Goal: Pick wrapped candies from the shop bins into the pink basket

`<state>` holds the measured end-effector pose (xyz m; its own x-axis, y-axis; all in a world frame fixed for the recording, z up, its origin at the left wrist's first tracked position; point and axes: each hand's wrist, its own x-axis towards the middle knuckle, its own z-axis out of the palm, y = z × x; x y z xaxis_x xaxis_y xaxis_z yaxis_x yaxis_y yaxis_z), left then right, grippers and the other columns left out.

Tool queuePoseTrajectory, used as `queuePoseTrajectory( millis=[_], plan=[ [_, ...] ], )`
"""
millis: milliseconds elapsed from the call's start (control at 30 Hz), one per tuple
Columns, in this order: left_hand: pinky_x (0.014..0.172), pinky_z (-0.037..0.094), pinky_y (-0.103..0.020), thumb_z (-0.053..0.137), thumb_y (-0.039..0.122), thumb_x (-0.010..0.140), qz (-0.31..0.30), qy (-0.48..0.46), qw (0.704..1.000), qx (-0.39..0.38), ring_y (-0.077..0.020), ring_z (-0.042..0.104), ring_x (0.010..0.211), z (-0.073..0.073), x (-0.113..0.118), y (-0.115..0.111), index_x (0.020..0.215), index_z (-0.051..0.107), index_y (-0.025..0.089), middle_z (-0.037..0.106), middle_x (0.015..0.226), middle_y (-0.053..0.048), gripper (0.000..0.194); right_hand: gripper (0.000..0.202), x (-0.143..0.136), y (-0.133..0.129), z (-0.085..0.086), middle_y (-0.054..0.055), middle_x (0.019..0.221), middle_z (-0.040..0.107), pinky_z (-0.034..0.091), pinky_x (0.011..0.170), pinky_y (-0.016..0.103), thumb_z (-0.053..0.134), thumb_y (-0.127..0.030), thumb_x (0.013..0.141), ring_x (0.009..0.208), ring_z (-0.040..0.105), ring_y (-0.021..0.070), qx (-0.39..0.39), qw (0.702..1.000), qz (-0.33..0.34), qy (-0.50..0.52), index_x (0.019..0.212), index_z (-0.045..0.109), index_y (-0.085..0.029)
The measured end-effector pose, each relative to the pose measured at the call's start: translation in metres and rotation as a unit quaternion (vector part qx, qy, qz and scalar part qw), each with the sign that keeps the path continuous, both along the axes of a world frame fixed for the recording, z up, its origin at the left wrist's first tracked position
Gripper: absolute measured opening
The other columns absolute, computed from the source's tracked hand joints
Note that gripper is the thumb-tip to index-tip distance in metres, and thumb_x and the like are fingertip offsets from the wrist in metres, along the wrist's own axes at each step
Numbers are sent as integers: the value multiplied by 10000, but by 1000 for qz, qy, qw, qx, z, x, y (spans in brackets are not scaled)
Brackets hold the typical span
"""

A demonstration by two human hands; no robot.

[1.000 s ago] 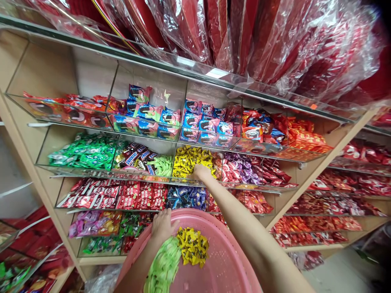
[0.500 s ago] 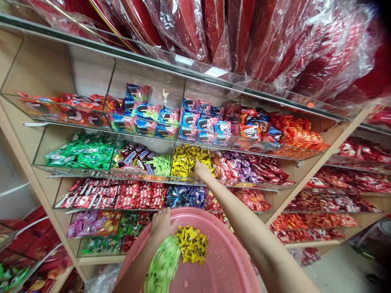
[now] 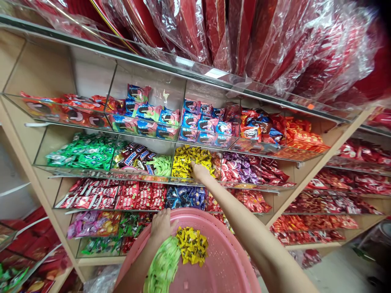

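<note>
My left hand (image 3: 162,224) is closed over the far rim of a pink plastic basket (image 3: 227,248). Inside the basket, a heap of light-green wrapped candies (image 3: 161,266) lies beside a smaller pile of yellow-wrapped candies (image 3: 192,246). My right hand (image 3: 200,172) reaches over the clear front of a shelf compartment, down onto the yellow-wrapped candies (image 3: 189,156) in it. Its fingers are curled at the pile, and whatever they hold is hidden. To the left of that pile sit more light-green candies (image 3: 160,166).
Glass-fronted shelves (image 3: 146,132) hold green-wrapped candies (image 3: 82,150), Snickers bars (image 3: 137,154), blue snack packs (image 3: 198,122) and purple candies (image 3: 244,165). Red items in clear plastic (image 3: 226,32) overhang the top shelf. A second candy rack (image 3: 336,199) stands at the right.
My right hand has shifted slightly left and lower in the yellow candies. My left hand and the basket stay in place.
</note>
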<state>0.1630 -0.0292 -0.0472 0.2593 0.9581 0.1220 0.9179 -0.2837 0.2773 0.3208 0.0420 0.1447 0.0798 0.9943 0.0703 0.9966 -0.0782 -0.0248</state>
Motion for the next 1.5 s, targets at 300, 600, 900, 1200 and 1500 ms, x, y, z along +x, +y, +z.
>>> queuePoseTrajectory(
  millis=[300,600,900,1200,1500],
  plan=[
    [831,359,-376,355,458,833,-2,2,1000,5,-267,525,1020,0,0,0,1095,526,137,606,1072,-132,449,583,-6,-2,6,161,1104,605,456,792,380,630,-472,703,1018,572,299,2,1000,-8,7,1170,446,-174],
    [827,352,-373,346,448,836,-2,1,1000,9,-269,521,1025,-4,0,2,1097,529,134,603,1078,-135,447,408,6,3,5,114,1119,611,444,753,300,615,-295,712,990,586,243,-17,999,24,14,1102,534,-209],
    [843,343,-368,347,436,836,2,-1,1000,-7,-261,511,1034,0,1,0,1093,528,144,595,1095,-134,428,424,21,6,2,59,970,656,428,710,231,689,-302,655,886,604,193,-11,997,68,39,1057,588,-216],
    [841,350,-366,349,425,831,0,-4,1000,-6,-260,514,1020,1,0,0,1097,527,139,601,1096,-127,428,318,21,8,2,48,905,649,420,715,233,708,-222,620,832,582,167,14,994,79,81,928,638,-192],
    [838,353,-368,354,425,828,2,-8,1000,-10,-260,516,1024,1,0,0,1090,527,143,608,1084,-126,421,319,38,9,0,-9,730,617,470,582,215,707,-310,647,641,571,116,36,971,61,229,905,591,-162]
  ],
)
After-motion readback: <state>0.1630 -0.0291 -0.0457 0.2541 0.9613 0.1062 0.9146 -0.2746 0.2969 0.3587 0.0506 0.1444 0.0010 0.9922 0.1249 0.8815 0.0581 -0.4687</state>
